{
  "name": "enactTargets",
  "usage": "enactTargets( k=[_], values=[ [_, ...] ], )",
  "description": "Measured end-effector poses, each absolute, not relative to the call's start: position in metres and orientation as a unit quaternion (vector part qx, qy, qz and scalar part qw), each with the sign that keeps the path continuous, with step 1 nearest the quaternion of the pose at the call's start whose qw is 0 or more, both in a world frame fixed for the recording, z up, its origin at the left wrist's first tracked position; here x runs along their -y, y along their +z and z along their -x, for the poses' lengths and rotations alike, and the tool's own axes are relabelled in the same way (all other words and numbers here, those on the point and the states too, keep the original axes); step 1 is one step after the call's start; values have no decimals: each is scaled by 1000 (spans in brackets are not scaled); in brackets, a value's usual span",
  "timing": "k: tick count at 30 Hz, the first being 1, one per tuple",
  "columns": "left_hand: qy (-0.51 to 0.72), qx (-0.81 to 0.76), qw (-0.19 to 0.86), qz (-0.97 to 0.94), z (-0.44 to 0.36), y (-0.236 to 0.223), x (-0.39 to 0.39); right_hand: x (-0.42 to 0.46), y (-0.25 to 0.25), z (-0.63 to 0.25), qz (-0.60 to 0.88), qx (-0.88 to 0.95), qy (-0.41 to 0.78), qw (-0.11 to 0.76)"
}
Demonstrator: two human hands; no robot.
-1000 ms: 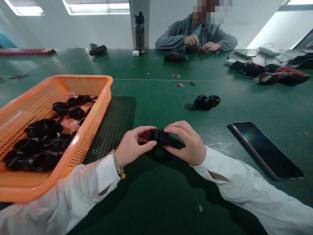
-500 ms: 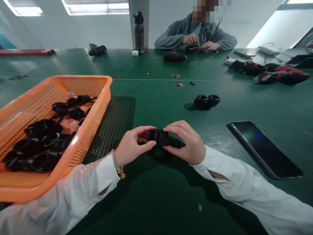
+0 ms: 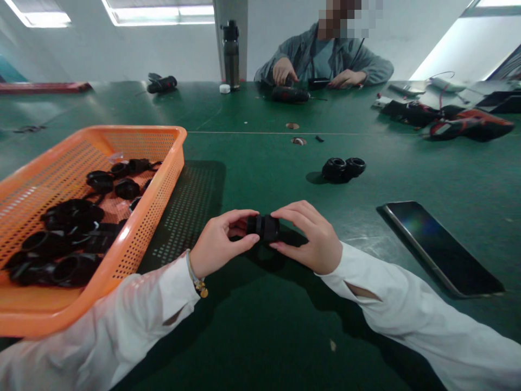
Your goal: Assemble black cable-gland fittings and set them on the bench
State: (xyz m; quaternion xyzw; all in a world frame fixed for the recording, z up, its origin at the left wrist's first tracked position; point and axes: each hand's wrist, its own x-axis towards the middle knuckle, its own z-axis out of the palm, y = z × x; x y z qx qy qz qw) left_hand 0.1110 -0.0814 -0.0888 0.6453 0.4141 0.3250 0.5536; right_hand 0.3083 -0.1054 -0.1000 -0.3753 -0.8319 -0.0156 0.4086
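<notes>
Between my two hands is a black ribbed cylindrical fitting [image 3: 264, 228], held on its side just over the green table. My left hand [image 3: 223, 237] pinches its left end between thumb and fingers. At the right end, the thumb and fingers of my right hand [image 3: 311, 237] close round the same piece. Part of the fitting is hidden behind my fingertips. Two similar black round fittings [image 3: 344, 169] stand side by side farther back, to the right of my hands.
An orange perforated basket [image 3: 152, 222] with several black fittings stands at left. A smartphone [image 3: 443, 247] lies at right. Across the table [image 3: 260, 336] a person [image 3: 325, 60] sits by a black power screwdriver [image 3: 290, 94]. A bottle [image 3: 231, 57] stands at the back; red-black parts [image 3: 468, 124] lie far right.
My hands and the fitting have hardly moved. Across the table, one hand of the other person has shifted left and down to the black power screwdriver.
</notes>
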Motion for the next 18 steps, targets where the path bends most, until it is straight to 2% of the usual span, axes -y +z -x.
enactTargets(
  k=[18],
  values=[
    [323, -416, 547, -650, -111, -89, 82, 105, -100, -308, 379, 832, -17, 405]
  ],
)
